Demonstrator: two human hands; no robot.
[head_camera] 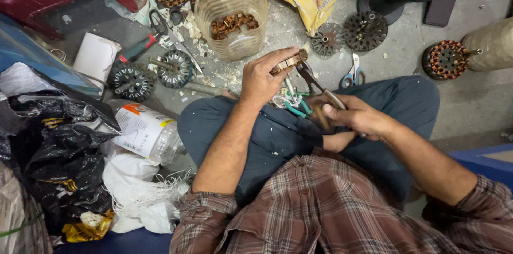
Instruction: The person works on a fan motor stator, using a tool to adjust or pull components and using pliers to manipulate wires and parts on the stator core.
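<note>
My left hand [263,77] grips a copper-wound stator [289,63] above my lap, fingers clenched round it. My right hand [359,118] is closed on pliers [316,84], tips touching the stator. A clear plastic jar [231,16] of copper scraps stands on the floor [470,104] just beyond; blue-handled scissors [352,75] lie nearby.

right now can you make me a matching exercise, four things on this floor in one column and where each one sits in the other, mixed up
Things
1. clear plastic jar
2. blue-handled scissors
3. metal stator piece
4. pliers

Places
A. held in the right hand
B. on the floor right of the raised knee, near two dark round stators
C. gripped in the left hand
D. standing on the floor beyond the left hand, with copper bits inside

Pairs: 1-D, 2-B, 3-C, 4-A
</note>
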